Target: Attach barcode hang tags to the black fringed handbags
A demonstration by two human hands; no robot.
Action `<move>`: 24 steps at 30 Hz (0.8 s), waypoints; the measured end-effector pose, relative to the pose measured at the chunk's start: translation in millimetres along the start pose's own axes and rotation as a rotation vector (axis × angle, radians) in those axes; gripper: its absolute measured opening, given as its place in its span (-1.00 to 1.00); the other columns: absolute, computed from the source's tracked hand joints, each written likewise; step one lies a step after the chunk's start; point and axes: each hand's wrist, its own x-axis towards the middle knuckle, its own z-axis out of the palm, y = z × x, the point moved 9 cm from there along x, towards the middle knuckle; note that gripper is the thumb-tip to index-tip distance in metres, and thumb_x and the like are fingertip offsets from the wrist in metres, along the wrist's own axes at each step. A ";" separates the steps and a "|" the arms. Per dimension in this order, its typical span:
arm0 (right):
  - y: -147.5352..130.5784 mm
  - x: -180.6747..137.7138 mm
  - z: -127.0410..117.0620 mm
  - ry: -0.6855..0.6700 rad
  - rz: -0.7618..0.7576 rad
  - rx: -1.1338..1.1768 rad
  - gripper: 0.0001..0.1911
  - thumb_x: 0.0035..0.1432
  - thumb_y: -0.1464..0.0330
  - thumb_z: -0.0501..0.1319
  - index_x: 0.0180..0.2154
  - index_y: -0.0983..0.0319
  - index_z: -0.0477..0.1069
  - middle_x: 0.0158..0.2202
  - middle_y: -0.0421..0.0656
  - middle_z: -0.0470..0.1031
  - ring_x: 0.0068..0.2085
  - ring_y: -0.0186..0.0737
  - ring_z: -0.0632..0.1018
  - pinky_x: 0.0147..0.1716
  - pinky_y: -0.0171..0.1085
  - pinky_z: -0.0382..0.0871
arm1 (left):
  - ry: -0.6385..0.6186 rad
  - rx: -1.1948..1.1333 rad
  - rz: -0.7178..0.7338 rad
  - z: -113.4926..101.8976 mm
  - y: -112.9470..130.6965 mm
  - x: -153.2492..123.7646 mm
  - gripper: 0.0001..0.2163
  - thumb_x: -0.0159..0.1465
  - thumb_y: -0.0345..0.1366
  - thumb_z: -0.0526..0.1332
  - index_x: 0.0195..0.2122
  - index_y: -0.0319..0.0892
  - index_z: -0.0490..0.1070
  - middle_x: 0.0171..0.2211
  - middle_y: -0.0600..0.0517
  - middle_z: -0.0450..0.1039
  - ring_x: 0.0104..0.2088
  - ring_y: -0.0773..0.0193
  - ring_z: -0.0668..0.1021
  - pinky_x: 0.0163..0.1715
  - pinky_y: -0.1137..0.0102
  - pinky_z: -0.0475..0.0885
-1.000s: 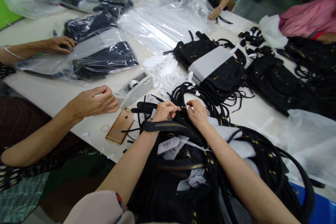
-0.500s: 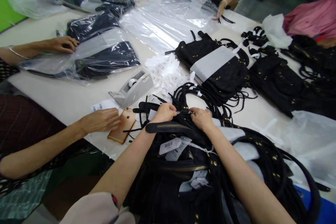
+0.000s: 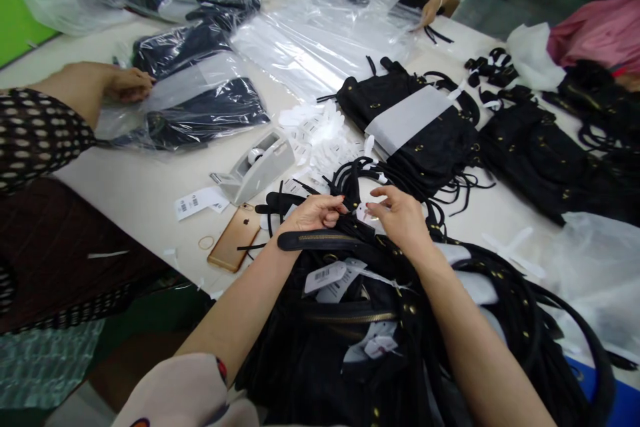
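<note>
My left hand (image 3: 320, 212) is closed in a pinch beside the black bag handles (image 3: 354, 180); what its fingertips hold is too small to make out. Facing it, my right hand (image 3: 400, 217) has its thumb and index finger apart, with the thumb beside a white tag (image 3: 366, 213) that hangs at the strap. Below my hands lies a black bag (image 3: 320, 360) with a brass zipper (image 3: 350, 317). A barcode tag (image 3: 324, 276) on a white string rests on top of it.
A grey tape dispenser (image 3: 255, 167), a gold phone (image 3: 234, 240) and loose white tags (image 3: 323, 140) lie beyond my left hand. More black bags (image 3: 425, 127) are stacked ahead. At left, a co-worker's hand (image 3: 130, 85) is on plastic-wrapped bags (image 3: 205, 113); another person works at the far side.
My right hand has drawn slightly apart from my left and its fingers have parted, showing the white tag. The co-worker's hand near the phone has withdrawn, uncovering a rubber band.
</note>
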 end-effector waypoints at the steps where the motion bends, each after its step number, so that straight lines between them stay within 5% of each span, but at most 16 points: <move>1: 7.9 2.8 6.7 -0.061 0.109 0.220 -0.78 -0.06 0.38 0.20 -0.27 0.24 0.40 -0.53 -0.21 0.44 -0.49 -0.28 0.43 -0.47 -0.30 0.26 | -0.025 -0.036 0.005 1.0 -0.4 -1.6 -0.85 -0.04 -0.37 0.30 -0.57 -0.34 0.35 -0.60 0.06 0.35 -0.73 0.59 0.21 -0.76 0.61 0.00; 6: 21.7 -10.3 51.5 -0.370 0.508 0.989 -0.90 -0.18 0.50 0.24 -0.47 0.33 0.41 -0.50 -0.19 0.47 -0.51 -0.38 0.46 -0.54 -0.40 0.36 | -0.079 -0.069 0.076 2.1 2.5 -18.9 -0.76 -0.09 -0.38 0.35 -0.39 -0.23 0.36 -0.55 0.12 0.34 -0.71 0.58 0.26 -0.74 0.64 0.06; 13: -0.6 -30.9 63.5 -0.683 0.312 1.111 -0.69 -0.17 0.40 0.30 -0.27 0.31 0.46 -0.33 -0.11 0.54 -0.33 -0.30 0.53 -0.31 -0.34 0.41 | -0.030 0.010 0.137 -4.8 -5.3 -57.6 -0.75 -0.01 -0.36 0.32 -0.29 -0.20 0.38 -0.42 0.08 0.40 -0.54 0.46 0.46 -0.52 0.54 0.35; 18: -6.2 -19.7 46.4 -0.372 -0.091 0.533 -0.80 0.03 0.28 0.19 -0.30 0.23 0.46 -0.46 -0.20 0.50 -0.49 -0.36 0.45 -0.46 -0.35 0.31 | 0.040 -0.034 0.144 -7.6 -8.7 -65.9 -0.75 -0.03 -0.36 0.33 -0.31 -0.24 0.39 -0.46 0.07 0.42 -0.52 0.39 0.49 -0.48 0.49 0.39; 24: -55.4 -42.9 36.5 -0.071 -0.724 -0.417 -0.75 0.17 0.46 -0.01 -0.41 0.27 0.42 -0.50 -0.14 0.40 -0.46 -0.32 0.38 -0.50 -0.33 0.08 | 0.137 -0.083 0.165 -15.8 -3.7 -63.9 -0.81 -0.07 -0.40 0.33 -0.40 -0.28 0.42 -0.50 0.01 0.46 -0.59 0.44 0.44 -0.58 0.54 0.34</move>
